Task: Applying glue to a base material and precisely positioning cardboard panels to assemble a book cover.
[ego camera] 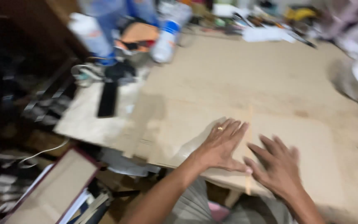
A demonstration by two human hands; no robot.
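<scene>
Both hands lie open and flat, gripping nothing: the left hand (221, 143) presses a thin brown board (228, 124) on the worktop (237, 66), the right hand (276, 164) rests just beside it, and a narrow wooden strip (249, 149) runs between them. The board's near edge overhangs the worktop's front. Risk noted: uneven pressure there could tip or slide the board and shift the strip. Spray cans (166, 37) standing at the far edge could topple if the board is pushed against them; the view is blurred
</scene>
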